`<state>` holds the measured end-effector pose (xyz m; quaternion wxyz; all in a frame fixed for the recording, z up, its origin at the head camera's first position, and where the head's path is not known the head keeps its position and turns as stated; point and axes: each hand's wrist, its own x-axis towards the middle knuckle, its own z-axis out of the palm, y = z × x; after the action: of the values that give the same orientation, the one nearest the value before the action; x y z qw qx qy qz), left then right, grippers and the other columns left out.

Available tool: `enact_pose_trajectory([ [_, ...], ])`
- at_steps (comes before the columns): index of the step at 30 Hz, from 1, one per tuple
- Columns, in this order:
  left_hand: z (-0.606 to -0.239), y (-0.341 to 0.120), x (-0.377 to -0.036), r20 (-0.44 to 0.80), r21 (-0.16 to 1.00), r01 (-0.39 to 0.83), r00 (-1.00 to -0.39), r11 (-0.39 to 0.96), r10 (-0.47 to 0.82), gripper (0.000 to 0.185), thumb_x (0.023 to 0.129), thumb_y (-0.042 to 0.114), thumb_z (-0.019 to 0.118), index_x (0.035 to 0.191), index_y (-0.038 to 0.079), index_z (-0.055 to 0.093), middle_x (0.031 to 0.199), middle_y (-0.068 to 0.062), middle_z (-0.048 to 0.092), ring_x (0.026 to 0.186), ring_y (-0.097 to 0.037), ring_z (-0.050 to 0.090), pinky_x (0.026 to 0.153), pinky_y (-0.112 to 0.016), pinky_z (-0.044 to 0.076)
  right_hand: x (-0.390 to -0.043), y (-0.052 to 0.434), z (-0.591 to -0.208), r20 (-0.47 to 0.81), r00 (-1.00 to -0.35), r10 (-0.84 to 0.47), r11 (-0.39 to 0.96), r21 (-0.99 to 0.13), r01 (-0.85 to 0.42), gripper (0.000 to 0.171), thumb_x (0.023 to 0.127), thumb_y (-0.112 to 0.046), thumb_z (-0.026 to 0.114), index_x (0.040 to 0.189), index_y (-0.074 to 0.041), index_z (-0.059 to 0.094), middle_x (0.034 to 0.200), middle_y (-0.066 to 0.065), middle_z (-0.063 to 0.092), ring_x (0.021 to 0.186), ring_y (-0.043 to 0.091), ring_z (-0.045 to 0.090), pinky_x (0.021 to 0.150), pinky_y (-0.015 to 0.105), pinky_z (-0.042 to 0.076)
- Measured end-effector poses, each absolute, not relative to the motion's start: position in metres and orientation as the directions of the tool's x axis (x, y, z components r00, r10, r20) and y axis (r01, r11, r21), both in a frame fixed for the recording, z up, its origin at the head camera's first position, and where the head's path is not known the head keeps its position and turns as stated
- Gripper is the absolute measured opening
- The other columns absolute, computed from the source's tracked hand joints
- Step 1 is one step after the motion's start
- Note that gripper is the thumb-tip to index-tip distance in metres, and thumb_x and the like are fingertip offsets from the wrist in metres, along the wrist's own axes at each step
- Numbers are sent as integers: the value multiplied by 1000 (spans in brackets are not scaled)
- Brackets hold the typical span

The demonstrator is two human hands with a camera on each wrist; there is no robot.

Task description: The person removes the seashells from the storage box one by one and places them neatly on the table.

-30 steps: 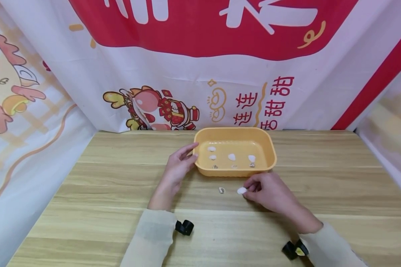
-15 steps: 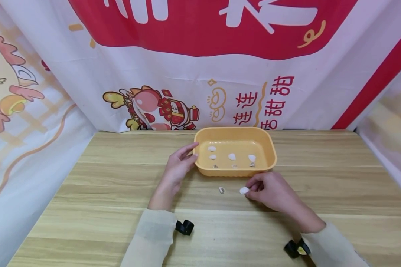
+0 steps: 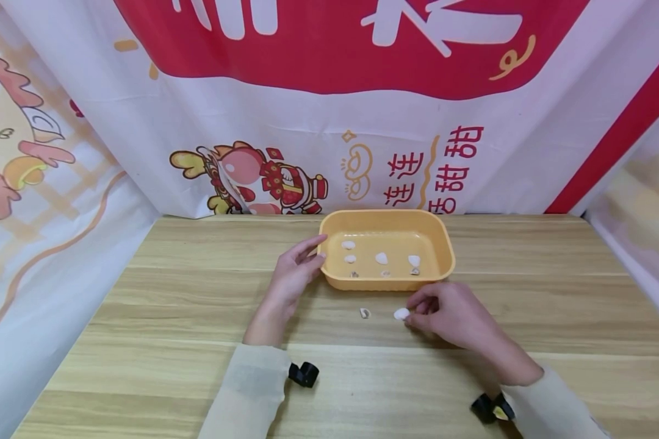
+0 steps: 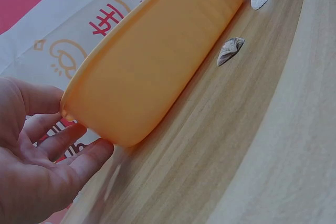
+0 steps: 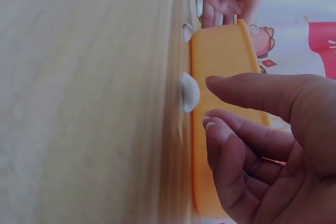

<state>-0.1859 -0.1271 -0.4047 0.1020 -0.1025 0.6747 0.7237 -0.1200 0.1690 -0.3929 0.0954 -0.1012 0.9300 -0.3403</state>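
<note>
Your left hand (image 3: 293,274), fingers loose, rests against the left end of the yellow tray (image 3: 387,281) in mid-frame so it stays put, while your right hand (image 3: 445,314) reaches, fingers bent but gripping nothing, for the white shell (image 3: 401,314) lying just below the tray.

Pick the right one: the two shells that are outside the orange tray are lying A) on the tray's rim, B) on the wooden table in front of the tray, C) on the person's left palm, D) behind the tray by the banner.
B: the white shell and the smaller shell both lie on the wooden table, on the near side of the orange tray, by the right hand.
</note>
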Motion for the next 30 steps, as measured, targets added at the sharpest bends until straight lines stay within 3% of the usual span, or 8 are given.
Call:
enact_pose_trajectory([
  [18,-406,-127,-186,-286,956,-286,-958,-61,5,41,106,11,67,143,29,68,165,1,51,149,-23,53,122,-38,52,-117,175,-380,-141,-954,-264,720,-688,-98,14,85,-25,92,88,-20,79,79,-3,70,74,15,61,59,23,51],
  [30,-406,-128,-186,-289,956,-289,-957,-55,3,42,106,11,66,143,29,68,166,2,50,150,-24,52,123,-39,50,-117,177,-369,-136,-942,-306,648,-755,-101,14,87,-26,91,91,-19,79,84,-1,71,79,18,62,62,23,54],
])
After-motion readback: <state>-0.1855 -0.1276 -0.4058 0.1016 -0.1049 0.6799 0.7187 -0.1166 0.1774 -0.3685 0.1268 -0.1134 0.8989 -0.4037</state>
